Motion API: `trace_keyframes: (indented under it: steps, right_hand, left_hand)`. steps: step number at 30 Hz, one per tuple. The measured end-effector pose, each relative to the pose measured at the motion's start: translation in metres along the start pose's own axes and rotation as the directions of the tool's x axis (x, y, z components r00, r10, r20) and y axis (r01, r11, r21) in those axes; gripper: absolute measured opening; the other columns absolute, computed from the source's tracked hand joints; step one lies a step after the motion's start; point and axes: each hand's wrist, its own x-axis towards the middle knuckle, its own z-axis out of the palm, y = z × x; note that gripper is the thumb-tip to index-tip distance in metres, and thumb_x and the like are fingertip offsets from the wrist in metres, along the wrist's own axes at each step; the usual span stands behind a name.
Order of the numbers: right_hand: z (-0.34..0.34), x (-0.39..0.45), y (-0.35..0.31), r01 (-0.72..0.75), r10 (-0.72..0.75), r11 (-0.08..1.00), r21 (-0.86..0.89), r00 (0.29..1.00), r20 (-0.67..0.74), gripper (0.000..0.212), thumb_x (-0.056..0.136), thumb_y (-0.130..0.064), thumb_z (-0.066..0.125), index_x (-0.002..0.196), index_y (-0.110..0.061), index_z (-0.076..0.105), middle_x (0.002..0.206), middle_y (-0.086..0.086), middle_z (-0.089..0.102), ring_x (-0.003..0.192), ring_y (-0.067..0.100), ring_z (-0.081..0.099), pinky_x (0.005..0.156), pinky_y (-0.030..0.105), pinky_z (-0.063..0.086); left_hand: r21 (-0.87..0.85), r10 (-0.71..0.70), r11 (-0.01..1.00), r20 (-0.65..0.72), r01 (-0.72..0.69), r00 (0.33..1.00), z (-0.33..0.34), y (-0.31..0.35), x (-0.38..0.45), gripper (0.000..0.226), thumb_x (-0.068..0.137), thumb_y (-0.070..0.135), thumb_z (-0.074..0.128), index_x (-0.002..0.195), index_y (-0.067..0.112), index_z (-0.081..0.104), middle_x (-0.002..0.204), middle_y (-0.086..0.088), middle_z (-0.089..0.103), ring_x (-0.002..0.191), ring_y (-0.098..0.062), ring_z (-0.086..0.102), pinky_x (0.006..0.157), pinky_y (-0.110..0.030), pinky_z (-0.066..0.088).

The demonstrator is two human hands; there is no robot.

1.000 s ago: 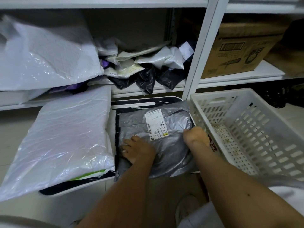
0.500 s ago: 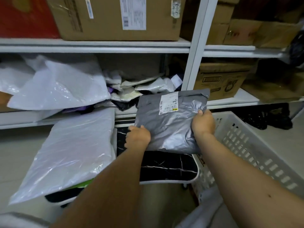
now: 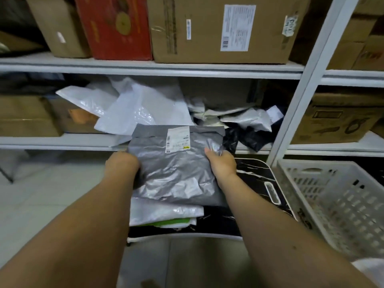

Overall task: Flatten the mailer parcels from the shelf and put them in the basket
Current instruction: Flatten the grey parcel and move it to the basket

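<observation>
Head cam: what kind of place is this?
Likely a stockroom or parcel storage area: white metal shelving stacked with cardboard boxes, a heap of poly mailers, and a white plastic basket beside it.

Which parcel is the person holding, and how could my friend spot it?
Start at the white shelf with cardboard boxes on top. In front of its lower level, the left hand and right hand grip the grey mailer by its sides. Unlike the white and black bags piled behind, it is smooth dark grey with a white label.
</observation>
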Motion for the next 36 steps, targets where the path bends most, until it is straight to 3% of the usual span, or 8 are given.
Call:
trace_keyframes:
  steps: [5, 8, 12, 18, 24, 30, 32, 36]
  right_hand:
    - [0.054, -0.003, 0.012, -0.087, 0.109, 0.969, -0.232, 0.991, 0.081, 0.059, 0.08, -0.06, 0.064, 0.117, -0.013, 0.06, 0.114, 0.005, 0.064, 0.106, 0.032, 0.06, 0.085, 0.034, 0.047]
    - [0.066, 0.003, 0.022, -0.222, 0.254, 0.919, -0.325, 0.965, 0.06, 0.093, 0.066, -0.071, 0.068, 0.135, -0.012, 0.046, 0.137, 0.013, 0.049, 0.124, 0.034, 0.047, 0.098, 0.041, 0.041]
    - [0.082, 0.043, 0.068, -0.399, 0.407, 0.913, -0.08, 0.892, 0.198, 0.127, 0.025, -0.079, 0.081, 0.131, -0.013, 0.055, 0.121, 0.01, 0.063, 0.104, 0.03, 0.065, 0.092, 0.041, 0.052]
    - [0.083, 0.034, 0.08, -0.457, 0.383, 0.889, 0.028, 0.775, 0.502, 0.047, 0.072, -0.048, 0.079, 0.112, -0.022, 0.072, 0.099, 0.006, 0.075, 0.093, 0.024, 0.071, 0.088, 0.035, 0.054]
    - [0.093, 0.041, 0.085, -0.445, 0.373, 0.896, 0.001, 0.752, 0.543, 0.062, 0.064, -0.056, 0.081, 0.118, -0.026, 0.07, 0.105, 0.002, 0.074, 0.101, 0.022, 0.069, 0.1, 0.039, 0.049]
    - [0.086, 0.03, 0.096, -0.553, 0.427, 0.833, 0.006, 0.65, 0.629, 0.036, 0.08, -0.051, 0.072, 0.101, -0.022, 0.076, 0.098, 0.007, 0.075, 0.08, 0.019, 0.072, 0.07, 0.028, 0.055]
    - [0.085, 0.026, 0.098, -0.572, 0.406, 0.819, 0.054, 0.643, 0.65, 0.035, 0.082, -0.048, 0.07, 0.104, -0.021, 0.075, 0.099, 0.007, 0.075, 0.077, 0.019, 0.073, 0.066, 0.026, 0.056]
    - [0.07, 0.021, 0.102, -0.598, 0.403, 0.797, 0.086, 0.632, 0.662, 0.035, 0.089, -0.044, 0.064, 0.112, -0.02, 0.071, 0.09, 0.006, 0.075, 0.07, 0.017, 0.072, 0.059, 0.023, 0.056]
  left_hand:
    - [-0.156, -0.1, 0.982, 0.066, 0.109, 0.993, 0.01, -0.058, 0.046, 0.042, 0.091, 0.026, 0.052, 0.122, 0.0, 0.059, 0.125, -0.02, 0.058, 0.116, -0.037, 0.055, 0.094, -0.044, 0.045]
    - [-0.279, -0.115, 0.941, 0.268, 0.191, 0.957, 0.057, -0.095, 0.118, 0.091, 0.057, 0.072, 0.065, 0.12, 0.006, 0.06, 0.124, -0.016, 0.061, 0.112, -0.036, 0.059, 0.096, -0.047, 0.048]
    - [-0.335, -0.116, 0.893, 0.474, 0.3, 0.873, 0.054, -0.089, 0.088, 0.09, 0.064, 0.075, 0.067, 0.119, 0.004, 0.057, 0.121, -0.014, 0.06, 0.107, -0.034, 0.058, 0.093, -0.038, 0.045]
    - [-0.362, -0.098, 0.847, 0.614, 0.39, 0.783, 0.072, -0.088, 0.08, 0.085, 0.06, 0.066, 0.074, 0.112, 0.002, 0.058, 0.114, -0.011, 0.061, 0.103, -0.032, 0.057, 0.095, -0.038, 0.043]
    - [-0.362, -0.072, 0.833, 0.68, 0.419, 0.729, 0.079, -0.096, 0.081, 0.082, 0.055, 0.067, 0.073, 0.111, 0.007, 0.067, 0.113, -0.012, 0.067, 0.103, -0.028, 0.061, 0.098, -0.035, 0.043]
    - [-0.472, 0.02, 0.804, 0.631, 0.363, 0.776, 0.079, -0.1, 0.074, 0.081, 0.064, 0.055, 0.08, 0.125, 0.008, 0.059, 0.112, -0.015, 0.068, 0.091, -0.029, 0.064, 0.091, -0.036, 0.047]
    - [-0.503, 0.034, 0.788, 0.612, 0.356, 0.79, 0.079, -0.098, 0.069, 0.058, 0.074, 0.045, 0.076, 0.115, 0.005, 0.062, 0.103, -0.015, 0.069, 0.084, -0.027, 0.064, 0.084, -0.035, 0.047]
    - [-0.475, 0.055, 0.801, 0.664, 0.364, 0.746, 0.077, -0.089, 0.058, 0.052, 0.075, 0.051, 0.072, 0.104, 0.009, 0.063, 0.095, -0.011, 0.067, 0.088, -0.028, 0.063, 0.085, -0.036, 0.046]
